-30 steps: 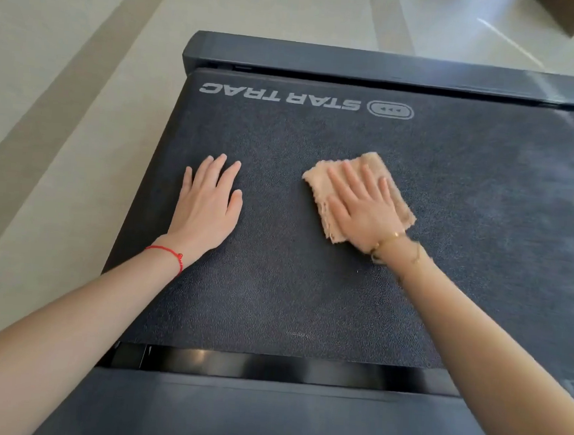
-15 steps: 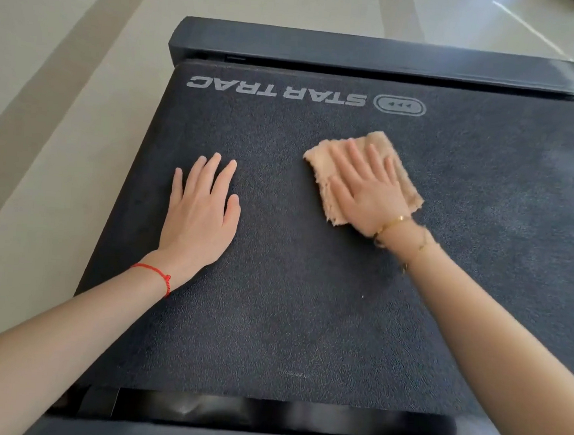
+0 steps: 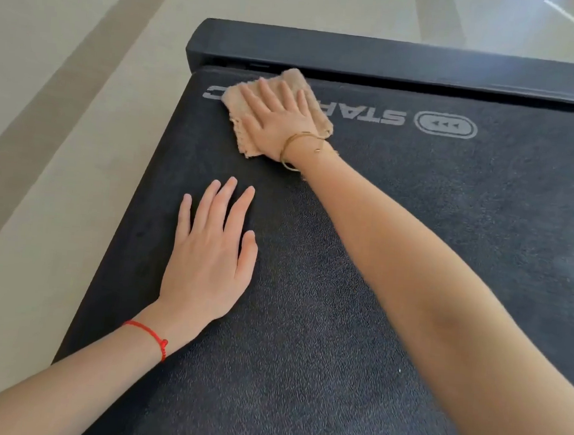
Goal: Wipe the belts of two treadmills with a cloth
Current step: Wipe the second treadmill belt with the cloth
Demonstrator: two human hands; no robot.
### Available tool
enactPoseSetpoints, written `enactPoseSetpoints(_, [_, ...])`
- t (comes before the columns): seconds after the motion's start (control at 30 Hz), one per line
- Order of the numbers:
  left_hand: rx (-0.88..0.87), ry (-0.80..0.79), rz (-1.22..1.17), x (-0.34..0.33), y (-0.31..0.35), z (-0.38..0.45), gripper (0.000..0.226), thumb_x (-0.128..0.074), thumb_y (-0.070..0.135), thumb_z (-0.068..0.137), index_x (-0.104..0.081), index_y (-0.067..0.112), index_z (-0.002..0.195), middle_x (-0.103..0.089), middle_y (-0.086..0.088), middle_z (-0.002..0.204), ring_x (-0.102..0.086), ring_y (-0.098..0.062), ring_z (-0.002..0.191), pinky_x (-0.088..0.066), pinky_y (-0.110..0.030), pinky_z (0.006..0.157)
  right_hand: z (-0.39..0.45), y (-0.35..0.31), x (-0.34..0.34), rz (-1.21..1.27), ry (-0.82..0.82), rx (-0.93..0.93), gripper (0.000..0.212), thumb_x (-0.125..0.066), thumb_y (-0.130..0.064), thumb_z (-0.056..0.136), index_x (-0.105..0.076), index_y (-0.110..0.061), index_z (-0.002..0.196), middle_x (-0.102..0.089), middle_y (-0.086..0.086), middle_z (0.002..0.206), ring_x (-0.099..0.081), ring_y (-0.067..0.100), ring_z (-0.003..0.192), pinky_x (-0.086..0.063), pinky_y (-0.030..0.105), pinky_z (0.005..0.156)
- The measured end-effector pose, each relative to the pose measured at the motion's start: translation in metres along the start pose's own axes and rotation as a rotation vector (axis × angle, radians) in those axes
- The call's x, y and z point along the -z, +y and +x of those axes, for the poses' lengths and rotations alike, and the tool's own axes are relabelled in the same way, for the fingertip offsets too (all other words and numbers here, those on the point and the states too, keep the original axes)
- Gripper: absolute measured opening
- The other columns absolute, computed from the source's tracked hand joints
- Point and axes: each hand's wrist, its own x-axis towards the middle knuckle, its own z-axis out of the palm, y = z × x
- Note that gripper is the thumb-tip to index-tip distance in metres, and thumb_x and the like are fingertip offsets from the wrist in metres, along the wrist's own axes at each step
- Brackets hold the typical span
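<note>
A black treadmill belt (image 3: 357, 308) with grey lettering near its far end fills most of the view. A folded beige cloth (image 3: 242, 111) lies on the belt at the far left, over part of the lettering. My right hand (image 3: 279, 117) presses flat on the cloth with straight, spread fingers. Nearer to me, my left hand (image 3: 210, 252) rests flat on the bare belt close to its left edge, holding nothing. A red string circles the left wrist and gold bangles the right.
The treadmill's black end cap (image 3: 360, 58) runs across the far edge, just beyond the cloth. Pale tiled floor (image 3: 57, 113) with darker stripes lies to the left and beyond. A faint dusty patch marks the belt at the right (image 3: 537, 202).
My right hand has slid the cloth away from me and to the left, from mid-belt onto the lettering near the far end. My left hand stays flat on the belt.
</note>
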Motion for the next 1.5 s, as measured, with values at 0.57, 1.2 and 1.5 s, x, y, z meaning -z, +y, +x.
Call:
enactPoseSetpoints(0.57, [-0.003, 0.007, -0.002, 0.001, 0.003, -0.001, 0.064, -0.011, 0.040, 0.097, -0.022, 0.018, 0.157, -0.022, -0.008, 0.163, -0.014, -0.025, 0.152, -0.014, -0.055, 0.123, -0.027, 0.093, 0.017, -0.016, 0.016, -0.307, 0.061, -0.009, -0.050, 0.102, 0.002, -0.029, 0.158, 0.010, 0.000, 0.165, 0.012, 0.035, 0.150, 0.010, 0.057, 0.119])
enactPoseSetpoints(1.2, [-0.008, -0.022, -0.113, 0.007, -0.004, -0.010, 0.056, -0.029, 0.035, 0.104, -0.020, 0.020, 0.157, -0.016, -0.004, 0.165, -0.008, -0.022, 0.153, -0.007, -0.048, 0.125, -0.191, 0.051, -0.017, -0.037, 0.037, -0.013, 0.055, -0.011, -0.051, 0.103, 0.003, -0.041, 0.155, 0.006, -0.009, 0.165, 0.012, 0.030, 0.151, 0.012, 0.050, 0.120])
enactPoseSetpoints(1.5, [0.091, 0.014, -0.126, 0.021, -0.044, -0.110, 0.052, -0.032, 0.028, 0.105, -0.030, 0.012, 0.154, -0.026, -0.010, 0.161, -0.019, -0.028, 0.151, -0.019, -0.051, 0.122, -0.269, -0.032, -0.040, -0.031, 0.004, 0.321, 0.054, -0.015, -0.049, 0.105, 0.001, -0.040, 0.156, 0.002, -0.012, 0.165, 0.013, 0.025, 0.151, 0.011, 0.047, 0.121])
